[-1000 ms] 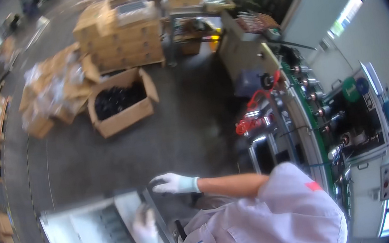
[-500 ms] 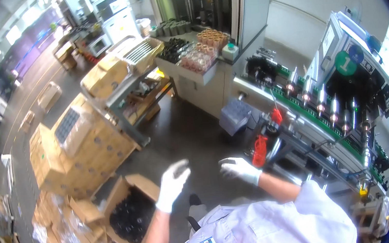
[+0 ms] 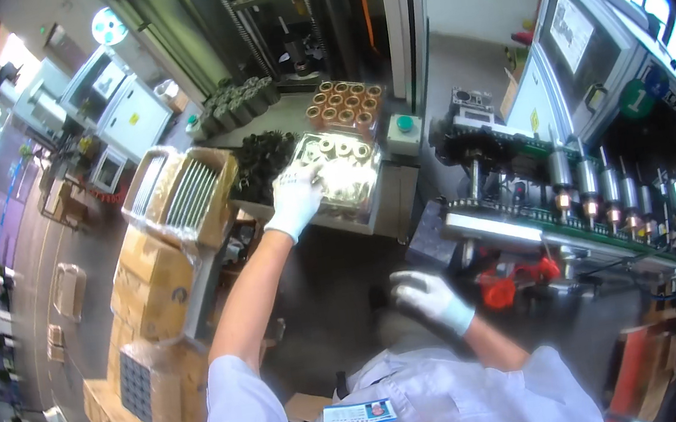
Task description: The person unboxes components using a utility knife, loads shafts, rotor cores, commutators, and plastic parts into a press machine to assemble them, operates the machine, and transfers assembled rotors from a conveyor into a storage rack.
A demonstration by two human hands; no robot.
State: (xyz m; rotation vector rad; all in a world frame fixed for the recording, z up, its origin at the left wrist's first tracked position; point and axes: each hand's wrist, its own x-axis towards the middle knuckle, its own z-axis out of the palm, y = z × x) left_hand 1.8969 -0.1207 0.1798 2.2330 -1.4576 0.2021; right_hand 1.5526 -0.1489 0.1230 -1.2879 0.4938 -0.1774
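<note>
Left hand (image 3: 298, 194) has moved up to pale rings (image 3: 344, 167) at 12 o'clock; apparently the reach step.
Its grip: can't tell. Right hand (image 3: 429, 296) apart at 5 o'clock, loose, nothing visible held. Picking would need a left-hand pinch.

Glare washes out many of the pale rings (image 3: 342, 173); whether the left hand (image 3: 296, 194) touches any is hard to say. The badge's (image 3: 358, 414) print is too small to read. The lower edge cuts off the shirt (image 3: 456, 392).
</note>
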